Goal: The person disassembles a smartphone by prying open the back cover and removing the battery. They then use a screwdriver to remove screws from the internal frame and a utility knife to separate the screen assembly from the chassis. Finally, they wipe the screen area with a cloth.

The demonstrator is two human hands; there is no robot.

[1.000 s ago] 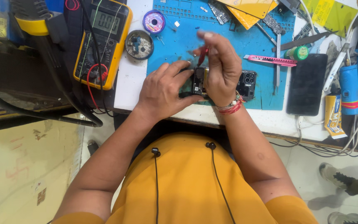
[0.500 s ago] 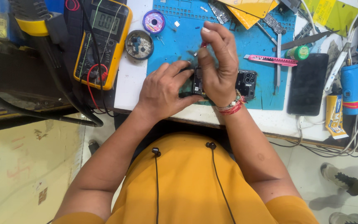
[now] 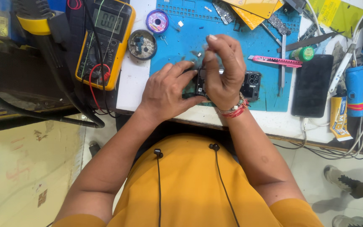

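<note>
The opened phone [image 3: 248, 84] is laid with its long axis left-to-right on the blue mat [image 3: 181, 46], gripped at its left end by the left hand [image 3: 164, 94], directly beneath the pinched right hand [image 3: 223, 71].

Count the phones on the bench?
2. One opened phone lies on the blue mat under both hands; one dark phone lies screen-up to its right, off the mat. More may be hidden in clutter.

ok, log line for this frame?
left hand: steadies opened phone | right hand: fingers pinched above it | surface: blue mat
</note>
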